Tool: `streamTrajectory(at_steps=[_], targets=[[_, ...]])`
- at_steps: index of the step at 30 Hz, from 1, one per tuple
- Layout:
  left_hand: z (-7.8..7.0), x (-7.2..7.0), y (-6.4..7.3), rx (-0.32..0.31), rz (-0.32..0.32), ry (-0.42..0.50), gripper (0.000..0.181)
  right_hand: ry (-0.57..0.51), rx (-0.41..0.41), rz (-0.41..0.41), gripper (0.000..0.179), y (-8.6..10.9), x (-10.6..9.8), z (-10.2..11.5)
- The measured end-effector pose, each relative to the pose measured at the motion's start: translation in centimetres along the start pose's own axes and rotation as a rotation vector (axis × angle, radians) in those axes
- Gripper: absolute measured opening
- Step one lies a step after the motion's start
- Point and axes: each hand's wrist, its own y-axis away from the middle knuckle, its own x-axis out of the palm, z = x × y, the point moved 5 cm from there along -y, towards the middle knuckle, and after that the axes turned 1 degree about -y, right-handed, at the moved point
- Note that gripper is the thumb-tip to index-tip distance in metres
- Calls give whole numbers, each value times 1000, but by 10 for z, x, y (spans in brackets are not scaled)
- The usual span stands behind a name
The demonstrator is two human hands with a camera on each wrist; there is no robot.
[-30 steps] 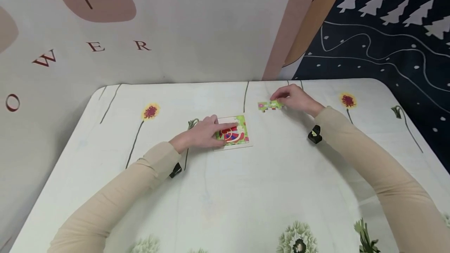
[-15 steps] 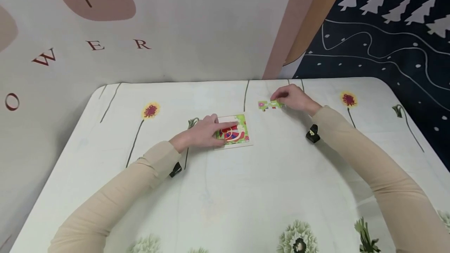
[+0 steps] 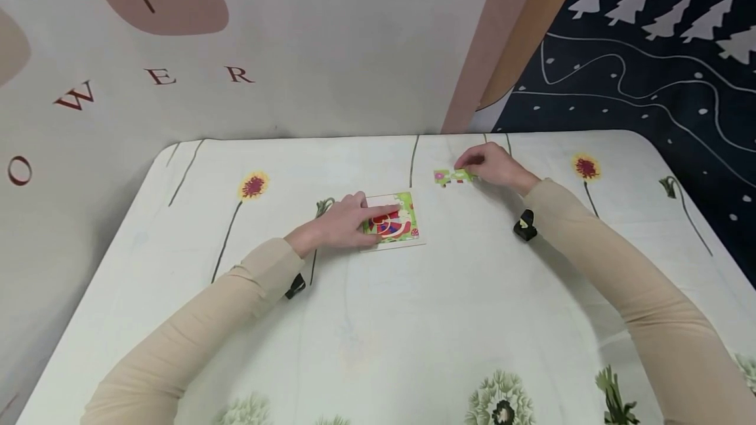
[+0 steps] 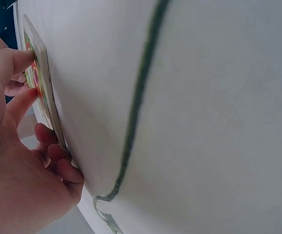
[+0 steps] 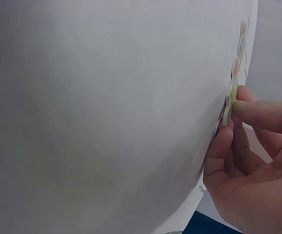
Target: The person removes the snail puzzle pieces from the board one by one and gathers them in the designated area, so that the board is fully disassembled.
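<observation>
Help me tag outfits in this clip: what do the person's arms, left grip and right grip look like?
Plain beige long sleeves cover both arms, the left sleeve and the right sleeve. A small black device shows by the left cuff, another by the right. The left grip and right grip are bare: no gloves visible.
</observation>
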Motion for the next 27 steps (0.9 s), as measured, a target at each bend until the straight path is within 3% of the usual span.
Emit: streamTrajectory(at_steps=[16,27], targets=[[-4,2,2,-52,17,-36,66,-24,-17,-50,20,9,-5,0],[-9,-3,1,-1,-56,-42,61,-67,-41,-50,19,12,-2,13]])
